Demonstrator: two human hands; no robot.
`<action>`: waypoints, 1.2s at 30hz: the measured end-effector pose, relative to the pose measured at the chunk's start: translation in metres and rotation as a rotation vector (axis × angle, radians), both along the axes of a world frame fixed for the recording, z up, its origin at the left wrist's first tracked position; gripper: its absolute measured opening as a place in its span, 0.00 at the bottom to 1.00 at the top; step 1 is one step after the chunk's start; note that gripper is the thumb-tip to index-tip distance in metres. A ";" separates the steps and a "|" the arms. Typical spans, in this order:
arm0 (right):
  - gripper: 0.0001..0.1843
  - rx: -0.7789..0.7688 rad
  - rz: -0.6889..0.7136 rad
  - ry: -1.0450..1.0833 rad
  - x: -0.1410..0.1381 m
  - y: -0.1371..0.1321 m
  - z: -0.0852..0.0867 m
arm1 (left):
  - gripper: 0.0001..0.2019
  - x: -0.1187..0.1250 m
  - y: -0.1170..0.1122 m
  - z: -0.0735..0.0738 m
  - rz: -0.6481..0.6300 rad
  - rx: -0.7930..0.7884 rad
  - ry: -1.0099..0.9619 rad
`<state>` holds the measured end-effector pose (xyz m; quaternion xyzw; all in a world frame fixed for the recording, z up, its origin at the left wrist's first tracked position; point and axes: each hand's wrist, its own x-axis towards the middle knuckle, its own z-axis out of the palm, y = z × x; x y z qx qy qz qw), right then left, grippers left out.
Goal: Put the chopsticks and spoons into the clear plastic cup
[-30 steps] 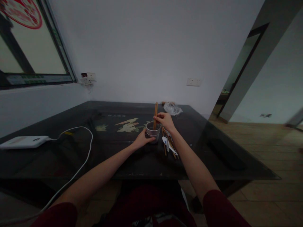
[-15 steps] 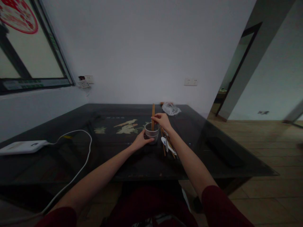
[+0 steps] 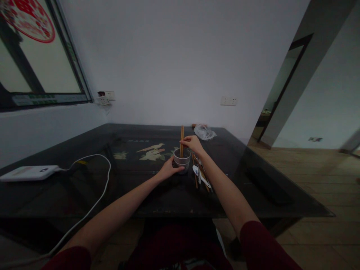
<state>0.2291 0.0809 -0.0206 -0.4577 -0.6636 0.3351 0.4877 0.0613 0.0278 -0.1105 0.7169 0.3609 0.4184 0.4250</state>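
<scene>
A small clear cup [image 3: 181,162] stands on the dark glass-topped table [image 3: 140,187]. My left hand [image 3: 167,170] is wrapped round the cup's left side. My right hand [image 3: 192,144] pinches a pair of wooden chopsticks [image 3: 182,135] that stand upright in the cup. Just right of the cup lies a heap of more chopsticks and white spoons [image 3: 200,174], partly hidden by my right forearm.
A white flat device [image 3: 28,173] with a white cable [image 3: 104,183] lies at the table's left. A crumpled clear plastic bag [image 3: 205,132] sits at the far edge. Wall sockets [image 3: 228,101] are behind. A doorway and wooden floor lie to the right.
Both hands stay at the cup. The chopsticks stand a little more upright in it; the view has shifted slightly.
</scene>
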 end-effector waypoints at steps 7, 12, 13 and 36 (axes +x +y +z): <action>0.08 -0.032 -0.043 -0.104 0.001 0.005 0.000 | 0.38 -0.001 0.006 -0.007 0.031 0.023 0.006; 0.08 -0.061 -0.030 -0.131 0.002 0.007 0.004 | 0.38 -0.001 0.004 -0.005 0.023 -0.001 -0.014; 0.08 -0.075 -0.020 -0.127 0.002 0.008 0.005 | 0.38 -0.001 0.004 -0.004 0.023 -0.006 -0.014; 0.06 -0.176 0.048 -0.005 0.003 0.009 0.014 | 0.35 0.000 -0.002 0.002 0.016 -0.023 -0.051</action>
